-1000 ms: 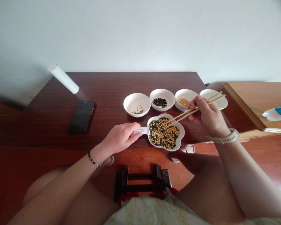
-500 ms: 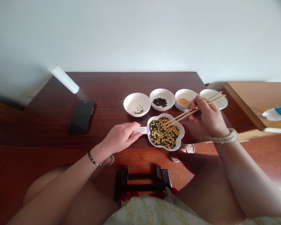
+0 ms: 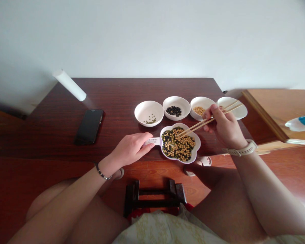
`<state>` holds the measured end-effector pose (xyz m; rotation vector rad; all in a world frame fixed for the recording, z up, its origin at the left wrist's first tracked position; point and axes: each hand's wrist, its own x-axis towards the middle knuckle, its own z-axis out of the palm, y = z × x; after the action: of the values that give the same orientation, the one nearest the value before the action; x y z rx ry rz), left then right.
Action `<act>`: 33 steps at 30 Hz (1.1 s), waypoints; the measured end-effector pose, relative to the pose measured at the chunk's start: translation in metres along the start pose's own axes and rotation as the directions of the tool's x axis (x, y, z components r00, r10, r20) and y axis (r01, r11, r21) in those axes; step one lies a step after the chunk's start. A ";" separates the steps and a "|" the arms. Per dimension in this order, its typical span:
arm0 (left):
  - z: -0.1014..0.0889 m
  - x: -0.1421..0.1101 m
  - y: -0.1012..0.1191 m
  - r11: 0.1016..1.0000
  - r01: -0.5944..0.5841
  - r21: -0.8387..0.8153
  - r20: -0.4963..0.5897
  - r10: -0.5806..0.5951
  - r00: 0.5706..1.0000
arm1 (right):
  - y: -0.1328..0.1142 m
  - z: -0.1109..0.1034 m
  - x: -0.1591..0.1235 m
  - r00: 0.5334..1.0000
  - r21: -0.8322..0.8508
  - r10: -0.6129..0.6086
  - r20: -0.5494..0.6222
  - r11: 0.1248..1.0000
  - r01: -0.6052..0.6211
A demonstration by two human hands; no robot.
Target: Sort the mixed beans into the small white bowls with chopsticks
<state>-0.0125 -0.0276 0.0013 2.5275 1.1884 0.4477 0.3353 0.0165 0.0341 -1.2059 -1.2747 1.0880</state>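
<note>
My left hand (image 3: 136, 146) is closed on the labelled handle of a white scalloped bowl (image 3: 197, 149) near the table's front edge. Mixed beans (image 3: 179, 144), yellow, black and green, fill it. My right hand (image 3: 225, 128) grips a pair of wooden chopsticks (image 3: 197, 126), whose tips dip into the beans; whether a bean is between them I cannot tell. Behind stands a row of white bowls: one with a few green beans (image 3: 150, 120), one with black beans (image 3: 173, 110), one with yellow beans (image 3: 199, 110). The rightmost bowl (image 3: 240, 112) is partly hidden by my right hand.
A black phone (image 3: 88, 127) lies on the left of the dark wooden table (image 3: 117, 91). Behind it is a white cylinder (image 3: 69, 86). To the right, a bottle with a blue label (image 3: 301, 121) lies on a lighter wooden surface (image 3: 277, 101). A wall rises behind the table.
The chopsticks' upper ends have dropped slightly and moved a little left with my right hand. Their tips stay among the beans. My left hand keeps its hold on the handle.
</note>
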 end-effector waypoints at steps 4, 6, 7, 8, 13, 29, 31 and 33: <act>0.000 0.000 0.000 1.000 0.000 0.004 0.001 0.000 1.000 | 0.000 0.000 0.000 1.000 -0.005 -0.002 -0.011 1.000 0.002; 0.000 0.000 0.000 1.000 0.000 0.007 0.009 -0.001 1.000 | 0.001 0.000 0.000 1.000 -0.002 -0.012 -0.007 1.000 0.011; 0.000 0.000 -0.001 1.000 0.001 0.009 0.011 -0.001 1.000 | 0.001 -0.001 0.000 1.000 0.001 -0.017 -0.006 1.000 0.017; -0.001 0.000 -0.001 1.000 0.000 0.010 0.012 0.000 1.000 | 0.001 -0.001 0.000 1.000 0.005 -0.021 -0.006 1.000 0.021; 0.000 0.000 0.000 1.000 -0.004 0.009 0.006 0.004 1.000 | -0.002 -0.004 0.000 0.999 0.035 -0.010 -0.035 0.999 0.011; 0.004 -0.006 -0.007 1.000 0.000 0.021 0.015 -0.001 1.000 | -0.015 -0.039 0.029 0.708 0.231 -0.116 -0.696 0.898 0.374; 0.005 -0.007 -0.008 1.000 -0.002 0.021 0.014 0.001 1.000 | -0.017 -0.044 0.030 0.665 0.214 -0.101 -0.740 0.902 0.376; 0.005 -0.006 -0.008 1.000 -0.002 0.019 0.014 0.002 1.000 | -0.016 -0.046 0.029 0.664 0.212 -0.108 -0.740 0.900 0.382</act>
<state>-0.0199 -0.0283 -0.0072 2.5434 1.1905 0.4201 0.3805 0.0426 0.0554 -0.9813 -0.5647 0.5013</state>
